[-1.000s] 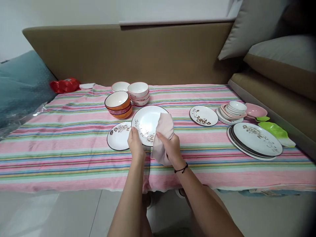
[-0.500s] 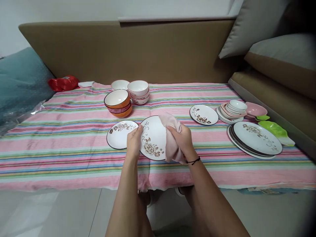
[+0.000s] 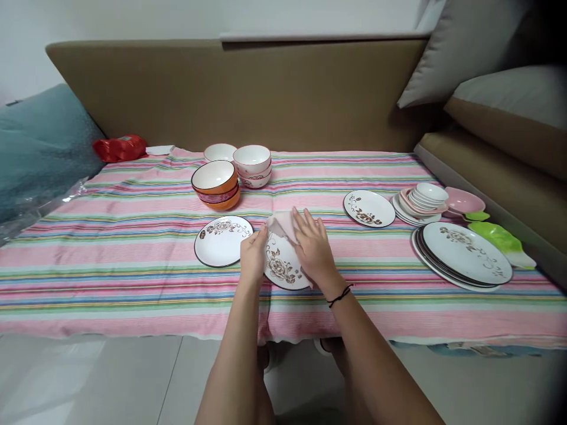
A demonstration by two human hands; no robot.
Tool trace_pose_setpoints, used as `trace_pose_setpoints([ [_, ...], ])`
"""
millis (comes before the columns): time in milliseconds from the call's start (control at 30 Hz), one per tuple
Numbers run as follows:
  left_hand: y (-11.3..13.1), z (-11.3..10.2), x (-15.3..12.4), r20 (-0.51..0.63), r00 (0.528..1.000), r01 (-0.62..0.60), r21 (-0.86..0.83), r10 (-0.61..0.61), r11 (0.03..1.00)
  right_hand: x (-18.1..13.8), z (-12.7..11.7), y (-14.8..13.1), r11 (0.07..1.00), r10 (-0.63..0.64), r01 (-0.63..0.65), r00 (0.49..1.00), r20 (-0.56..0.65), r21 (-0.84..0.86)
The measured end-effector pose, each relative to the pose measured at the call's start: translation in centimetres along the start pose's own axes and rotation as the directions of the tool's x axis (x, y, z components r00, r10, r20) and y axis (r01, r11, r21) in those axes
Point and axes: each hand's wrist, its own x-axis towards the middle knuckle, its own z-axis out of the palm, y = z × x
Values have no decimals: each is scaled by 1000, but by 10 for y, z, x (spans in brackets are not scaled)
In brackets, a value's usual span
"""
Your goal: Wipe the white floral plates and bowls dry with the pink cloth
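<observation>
While the left hand (image 3: 253, 258) pinches the plate's (image 3: 282, 269) left rim, fingers closed on it, the plate lies about flat on the striped tablecloth (image 3: 110, 248), right between both hands near the front edge. A pink cloth (image 3: 280, 224) covers its far right part, pressed under the right hand (image 3: 312, 249), which lies open, fingers spread, gripping nothing. Bowls (image 3: 215, 184) stand behind to the left, stacked plates (image 3: 463, 257) to the right, a brown sofa back (image 3: 310, 94) beyond.
</observation>
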Motion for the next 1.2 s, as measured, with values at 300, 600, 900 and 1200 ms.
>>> trace_pose_setpoints([
  [300, 8, -9, 11, -249, 962, -119, -25, 109, 993, -7, 5, -33, 819, -273, 198, 960, 62, 539],
  [600, 2, -5, -1, 15, 1000, 19, 24, -20, 1000, -4, 6, -21, 987, -102, 95, 994, 47, 128],
  [900, 1, 10, -5, -235, 971, -74, -89, 51, 993, -15, 8, -4, 983, 185, -184, 973, -135, 24],
  [1200, -6, 9, -8, -96, 992, -73, 39, 77, 997, -6, 15, -28, 994, -31, 24, 998, 62, 110],
])
